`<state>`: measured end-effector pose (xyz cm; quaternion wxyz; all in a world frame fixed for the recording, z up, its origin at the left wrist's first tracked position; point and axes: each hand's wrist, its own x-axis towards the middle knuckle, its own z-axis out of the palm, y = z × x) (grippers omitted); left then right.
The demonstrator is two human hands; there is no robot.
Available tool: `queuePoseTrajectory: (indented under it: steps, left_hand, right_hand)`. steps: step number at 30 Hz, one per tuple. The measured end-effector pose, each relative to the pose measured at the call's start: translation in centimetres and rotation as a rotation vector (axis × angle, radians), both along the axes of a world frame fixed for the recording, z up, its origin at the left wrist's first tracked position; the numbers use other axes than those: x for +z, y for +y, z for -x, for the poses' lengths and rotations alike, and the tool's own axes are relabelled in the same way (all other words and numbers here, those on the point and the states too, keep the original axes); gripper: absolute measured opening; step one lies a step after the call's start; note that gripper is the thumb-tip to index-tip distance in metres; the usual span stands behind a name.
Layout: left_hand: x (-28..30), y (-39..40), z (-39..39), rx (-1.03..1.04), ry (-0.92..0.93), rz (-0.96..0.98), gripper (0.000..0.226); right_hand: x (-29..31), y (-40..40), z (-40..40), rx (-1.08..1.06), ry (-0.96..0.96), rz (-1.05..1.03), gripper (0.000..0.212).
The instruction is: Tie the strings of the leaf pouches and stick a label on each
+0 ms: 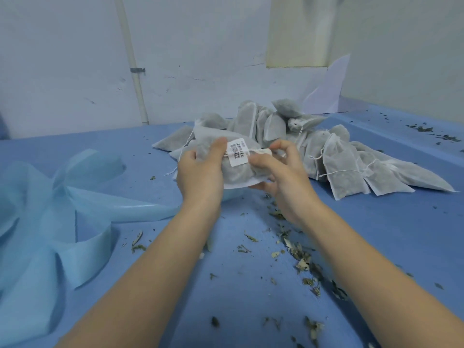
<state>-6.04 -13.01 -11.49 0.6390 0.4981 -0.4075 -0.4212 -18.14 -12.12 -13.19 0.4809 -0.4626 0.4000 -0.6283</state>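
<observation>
Both hands clasp one pouch (pixel 233 172): left hand (pixel 200 172) at nine o'clock, right hand (pixel 281 172) pinching its gathered neck at three. Soft, light; label (pixel 238 151) on.

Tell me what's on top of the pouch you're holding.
A white barcode label lies on the pouch; the left hand's thumb covers its left edge.

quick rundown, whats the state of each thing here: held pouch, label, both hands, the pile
held pouch: lifted off the table, neck gathered
label: stuck on the pouch, barcode showing
left hand: gripping the pouch body
right hand: pinching the pouch neck
pouch pile: lying heaped on the blue table
</observation>
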Motion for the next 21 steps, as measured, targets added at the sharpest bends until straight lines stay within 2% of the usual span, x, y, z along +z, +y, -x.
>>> queuePoseTrajectory:
  steps: [2, 5, 6, 8, 10, 12, 15, 18, 21]
  left_hand:
    - [0.3, 0.5, -0.9, 0.013, 0.035, -0.022, 0.038]
    - [0.3, 1.2, -2.2, -0.035, 0.221, -0.05, 0.043]
    - [0.2, 1.5, -2.4, -0.034, 0.265, -0.058, 0.038]
    - [0.0, 1.9, -2.7, -0.005, 0.267, -0.065, 0.03]
    - [0.0, 2.0, -3.2, 0.047, 0.229, -0.059, 0.038]
    - [-0.1, 1.6, -4.1, 0.052, 0.151, -0.068, 0.04]
    - [-0.1, 1.1, -4.1, -0.016, 0.005, -0.083, 0.045]
    - [-0.4, 0.5, -1.8, -0.086, -0.095, -0.094, 0.035]
    - [-1.1, -0.3, 2.0, -0.17, -0.273, -0.076, 0.025]
  right_hand:
    - [0.4, -0.5, -1.3, -0.033, -0.02, -0.028, 0.025]
    - [2.3, -1.3, -4.7, -0.192, -0.107, -0.006, 0.018]
    - [3.3, -1.6, -6.5, -0.159, -0.122, 0.029, 0.019]
    - [5.0, -1.6, -10.5, 0.142, 0.011, 0.127, 0.034]
    - [5.8, -1.4, -13.4, 0.378, 0.28, 0.16, 0.055]
    - [5.9, -1.4, -13.8, 0.361, 0.377, 0.15, 0.055]
    - [5.4, -1.6, -11.8, 0.33, 0.381, 0.09, 0.044]
    - [4.8, -1.5, -9.0, 0.24, 0.332, 0.052, 0.036]
    - [4.0, -1.5, -5.0, 0.097, 0.27, 0.046, 0.029]
